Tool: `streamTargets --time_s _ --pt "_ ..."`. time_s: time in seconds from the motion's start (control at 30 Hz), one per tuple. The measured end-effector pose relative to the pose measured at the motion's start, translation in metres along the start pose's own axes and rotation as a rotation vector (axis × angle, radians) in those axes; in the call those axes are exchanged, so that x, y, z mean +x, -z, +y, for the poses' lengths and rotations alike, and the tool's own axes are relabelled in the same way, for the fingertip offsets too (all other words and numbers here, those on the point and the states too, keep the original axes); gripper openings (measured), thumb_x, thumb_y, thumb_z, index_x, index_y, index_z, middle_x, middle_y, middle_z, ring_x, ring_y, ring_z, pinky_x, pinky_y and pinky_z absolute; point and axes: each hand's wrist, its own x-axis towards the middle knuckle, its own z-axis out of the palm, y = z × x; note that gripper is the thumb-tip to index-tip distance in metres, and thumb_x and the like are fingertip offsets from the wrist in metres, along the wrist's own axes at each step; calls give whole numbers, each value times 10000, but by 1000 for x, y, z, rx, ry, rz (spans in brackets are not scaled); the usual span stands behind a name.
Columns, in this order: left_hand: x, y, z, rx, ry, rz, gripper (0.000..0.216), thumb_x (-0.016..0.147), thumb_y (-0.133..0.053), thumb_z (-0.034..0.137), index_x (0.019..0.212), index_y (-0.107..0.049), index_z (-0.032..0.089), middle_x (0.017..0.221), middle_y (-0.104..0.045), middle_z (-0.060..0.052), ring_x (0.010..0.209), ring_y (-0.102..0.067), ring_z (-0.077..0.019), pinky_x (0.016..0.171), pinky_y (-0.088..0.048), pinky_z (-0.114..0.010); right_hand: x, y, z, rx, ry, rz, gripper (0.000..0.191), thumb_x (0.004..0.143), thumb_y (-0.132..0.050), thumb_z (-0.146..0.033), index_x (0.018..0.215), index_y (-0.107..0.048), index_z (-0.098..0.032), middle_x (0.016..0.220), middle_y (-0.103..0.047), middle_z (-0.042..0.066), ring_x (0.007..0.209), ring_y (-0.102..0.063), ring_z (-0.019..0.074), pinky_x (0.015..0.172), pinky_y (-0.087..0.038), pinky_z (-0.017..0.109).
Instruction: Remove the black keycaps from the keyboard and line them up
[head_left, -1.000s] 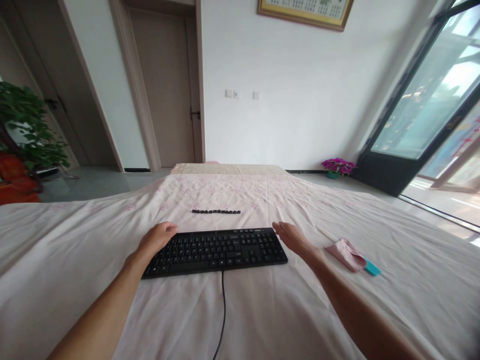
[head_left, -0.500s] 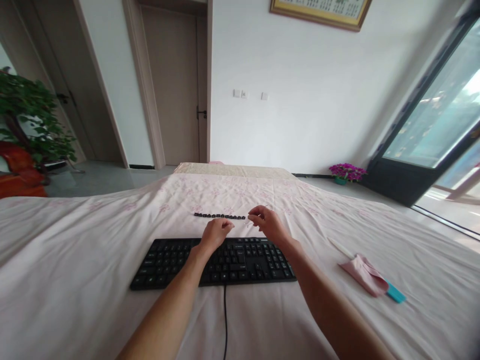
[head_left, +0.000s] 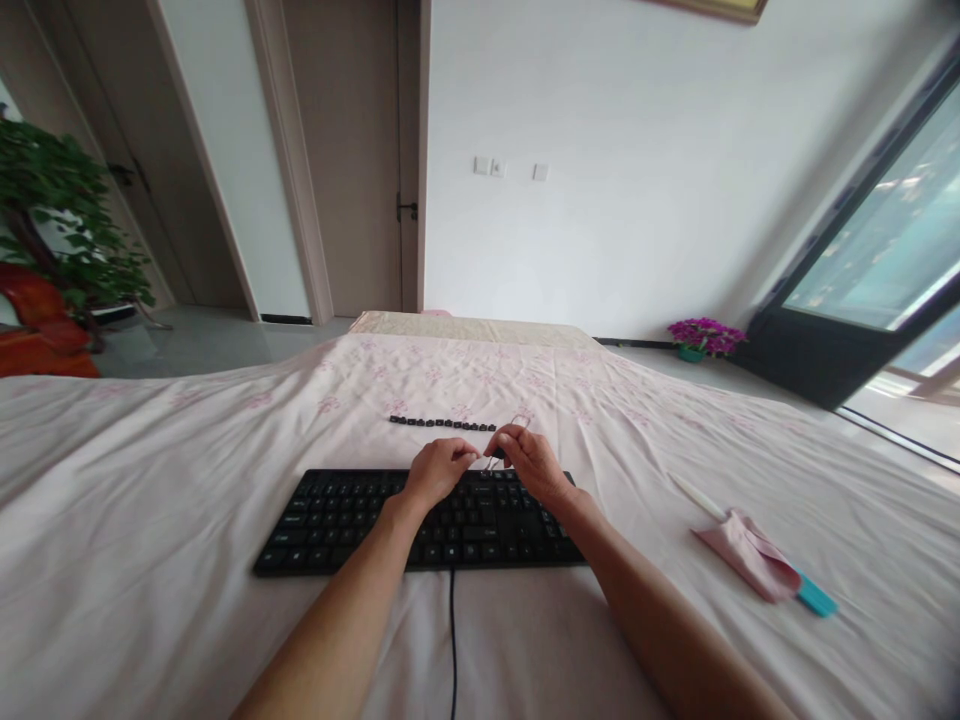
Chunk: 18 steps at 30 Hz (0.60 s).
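Note:
A black keyboard [head_left: 330, 520] lies on the bedsheet in front of me, its cable running toward me. My right hand [head_left: 529, 460] is closed around a wire keycap puller [head_left: 489, 465]; its thin wire ends hang over the keyboard's far edge, and a wire loop shows above the fingers. My left hand [head_left: 442, 470] is just left of it, above the keyboard's far edge, fingertips pinched together; what they hold, if anything, is too small to make out. Beyond both hands a row of black keycaps [head_left: 441, 423] sits on the sheet. My forearms and hands hide part of the keys.
To the right lie a pink cloth [head_left: 750, 560], a white stick-like handle [head_left: 697, 495] and a blue piece [head_left: 817, 597] that sticks out from under the cloth. The pale flowered bedsheet [head_left: 187, 500] is wrinkled.
My right hand has come down and nearer with the keycap puller, from beside the keycap row to the keyboard's far edge. My left hand has shifted slightly right. The view has tilted down a little.

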Motion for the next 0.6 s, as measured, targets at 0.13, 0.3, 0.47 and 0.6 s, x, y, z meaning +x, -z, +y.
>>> streamTargets --time_s 0.13,0.3,0.47,0.6 --pt "-1 1 -1 10 -28 -59 294 807 -496 409 889 -716 231 851 -717 2 792 -630 -167 649 -408 -229 -1 -4 -1 -21 59 -18 355 943 -375 -336 835 -674 -178 779 -635 7 642 -542 106 658 -428 223" --pt "0 0 -3 5 -62 -124 261 783 -518 356 917 -711 243 874 -717 14 800 -628 -161 683 -423 -227 -1 -7 -6 -73 85 -28 345 950 -359 -310 802 -643 -182 724 -611 -2 667 -551 114 686 -419 224" --pt "1 1 -5 126 -75 -162 185 741 -550 306 761 -700 199 713 -689 0 711 -619 -170 624 -405 -234 1 -21 -8 -238 250 -109 286 951 -383 -305 798 -600 -196 777 -620 20 768 -562 144 760 -408 248" --pt "2 0 -7 138 -70 -163 151 724 -575 297 751 -691 203 744 -698 -5 747 -628 -182 640 -410 -238 2 -27 -3 -285 260 -78 286 958 -367 -305 792 -576 -201 773 -612 24 761 -558 145 752 -406 250"
